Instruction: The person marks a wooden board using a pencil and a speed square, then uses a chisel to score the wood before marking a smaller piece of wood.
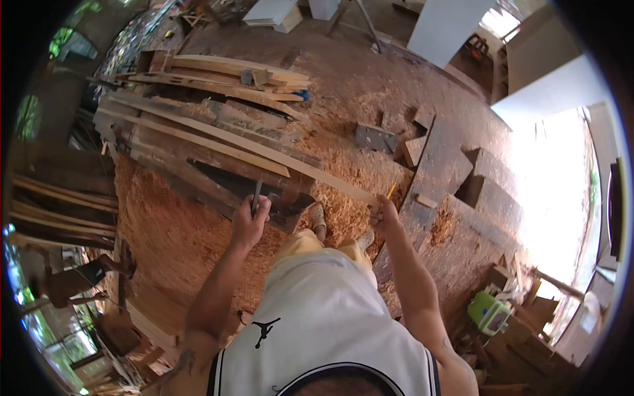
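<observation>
In front of my body, my left hand (250,221) is closed on a dark, narrow tool (257,196) that points upward. Farther right, my right hand (385,214) grips the near end of a long, thin wooden strip (297,164). A yellow pencil (391,191) sticks up from the same hand. The strip runs to the upper left over a workbench (155,135). Beside it on the bench lies a second, shorter strip (218,146).
Stacked boards (231,72) lie beyond the bench. Wood shavings (172,211) cover the floor around my feet. At the right are a dark plank (422,152), wooden blocks (376,137) and a green container (487,313). Another person (76,280) is at the far left.
</observation>
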A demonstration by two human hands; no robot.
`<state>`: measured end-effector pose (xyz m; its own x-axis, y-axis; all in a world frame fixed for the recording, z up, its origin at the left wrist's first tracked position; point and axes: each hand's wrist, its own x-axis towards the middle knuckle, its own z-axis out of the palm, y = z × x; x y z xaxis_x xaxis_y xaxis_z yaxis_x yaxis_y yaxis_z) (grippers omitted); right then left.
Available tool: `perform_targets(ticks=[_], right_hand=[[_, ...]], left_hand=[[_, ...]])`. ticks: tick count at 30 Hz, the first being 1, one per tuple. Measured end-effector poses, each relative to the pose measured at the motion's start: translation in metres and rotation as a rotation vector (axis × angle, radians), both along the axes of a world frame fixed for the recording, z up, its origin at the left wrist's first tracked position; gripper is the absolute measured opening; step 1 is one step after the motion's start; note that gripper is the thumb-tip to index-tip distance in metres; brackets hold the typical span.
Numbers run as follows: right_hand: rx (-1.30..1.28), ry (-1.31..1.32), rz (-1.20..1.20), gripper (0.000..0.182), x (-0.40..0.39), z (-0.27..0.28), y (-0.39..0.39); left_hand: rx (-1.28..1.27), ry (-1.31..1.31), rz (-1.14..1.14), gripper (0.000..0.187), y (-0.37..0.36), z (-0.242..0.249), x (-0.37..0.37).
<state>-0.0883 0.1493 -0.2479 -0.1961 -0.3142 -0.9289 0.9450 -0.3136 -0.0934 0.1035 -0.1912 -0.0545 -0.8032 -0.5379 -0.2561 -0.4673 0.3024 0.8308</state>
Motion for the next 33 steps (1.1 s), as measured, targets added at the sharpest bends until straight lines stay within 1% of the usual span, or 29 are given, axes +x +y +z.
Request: perform_targets(ticks=[1,4,5,7,8,10,11,13,14,17,18,21,22,24,25,26,27,30,32,33], right_hand=[[0.002,0.005,0.009,0.035,0.001,-0.003,0.003],[0.134,0.074,-0.007,0.045,0.006,-0.011,-0.007],[0.109,0.086,-0.017,0.046,0.007,-0.013,-0.006],[0.064,0.106,-0.046,0.049,0.013,-0.010,0.001],[0.121,0.121,-0.040,0.050,0.016,-0.008,0.007],[0.234,0.147,-0.020,0.052,0.024,0.003,0.018],[0.303,0.240,0.002,0.052,0.032,-0.002,0.025],[0.443,0.429,0.053,0.053,0.048,-0.006,0.042],[0.420,0.439,0.039,0.042,0.056,-0.007,0.054],[0.306,0.511,-0.005,0.036,0.084,-0.011,0.070],[0.317,0.500,0.000,0.035,0.091,0.001,0.069],[0.343,0.655,0.084,0.033,0.115,-0.001,0.069],[0.414,0.658,0.102,0.028,0.116,0.021,0.059],[0.347,0.571,0.088,0.026,0.120,0.040,0.051],[0.311,0.529,0.082,0.025,0.122,0.042,0.048],[0.317,0.541,0.057,0.025,0.127,0.026,0.043],[0.317,0.520,0.053,0.025,0.128,0.027,0.038],[0.319,0.494,0.068,0.028,0.123,0.033,0.029],[0.321,0.518,0.100,0.029,0.117,0.038,0.028],[0.331,0.560,0.090,0.029,0.115,0.031,0.025]], left_hand=[[-0.005,-0.004,-0.021,0.039,0.003,0.004,-0.002],[-0.017,0.026,-0.103,0.039,0.008,0.002,-0.011],[-0.019,0.036,-0.132,0.040,0.010,0.000,-0.012],[-0.118,0.015,-0.238,0.040,0.016,0.003,-0.018],[-0.166,0.012,-0.292,0.040,0.021,0.004,-0.024],[-0.302,0.126,-0.439,0.036,0.032,0.004,-0.036],[-0.370,0.185,-0.508,0.035,0.038,0.004,-0.041],[-0.362,0.176,-0.657,0.029,0.051,0.007,-0.052],[-0.357,0.172,-0.730,0.027,0.058,0.007,-0.057],[-0.444,0.153,-0.987,0.023,0.076,-0.008,-0.075],[-0.449,0.173,-1.025,0.026,0.081,-0.019,-0.079],[-0.514,0.162,-1.187,0.032,0.090,-0.051,-0.097],[-0.543,0.176,-1.211,0.032,0.092,-0.063,-0.102],[-0.597,0.203,-1.263,0.034,0.098,-0.082,-0.111],[-0.618,0.219,-1.269,0.034,0.101,-0.089,-0.114],[-0.641,0.236,-1.275,0.033,0.103,-0.096,-0.116],[-0.664,0.253,-1.280,0.033,0.105,-0.100,-0.119],[-0.552,0.218,-1.265,0.034,0.115,-0.114,-0.126],[-0.549,0.199,-1.241,0.034,0.124,-0.124,-0.127],[-0.549,0.188,-1.228,0.034,0.128,-0.130,-0.127]])
